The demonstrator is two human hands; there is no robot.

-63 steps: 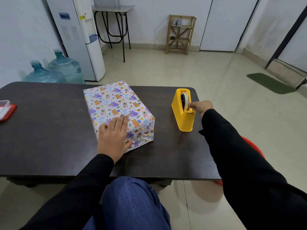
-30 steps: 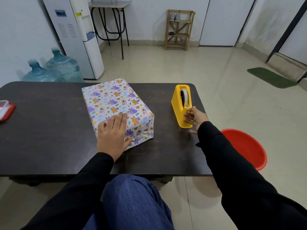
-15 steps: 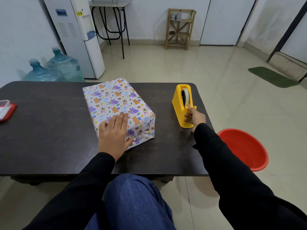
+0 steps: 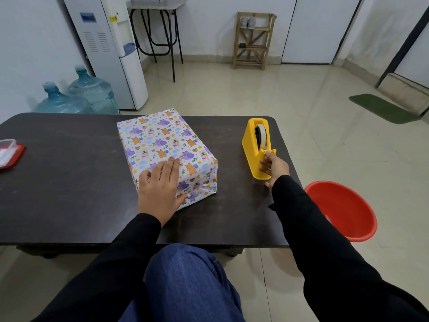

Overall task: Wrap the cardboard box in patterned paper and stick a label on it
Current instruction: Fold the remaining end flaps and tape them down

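The box [image 4: 162, 140], fully covered in white paper with a purple and orange animal print, lies on the dark table [image 4: 69, 182]. My left hand [image 4: 160, 184] rests flat on its near top corner, fingers straight. To the right stands a yellow tape dispenser [image 4: 251, 145] with a white roll in it. My right hand [image 4: 275, 167] grips the dispenser's near end, thumb up at the cutter and fingers curled against its front. Whether a tape end is pinched under the thumb is too small to tell. No label is visible on the box.
A red-lidded plastic container [image 4: 9, 152] sits at the table's left edge. On the floor right of the table is a red basin [image 4: 343, 210]. Water bottles [image 4: 90, 91] and a white water cooler [image 4: 109, 43] stand behind the table's far left. My knee is under the near edge.
My right hand slid from the dispenser's cutter down its front and has come back up, so the thumb is at the cutter again. The left hand and the box stayed in place.
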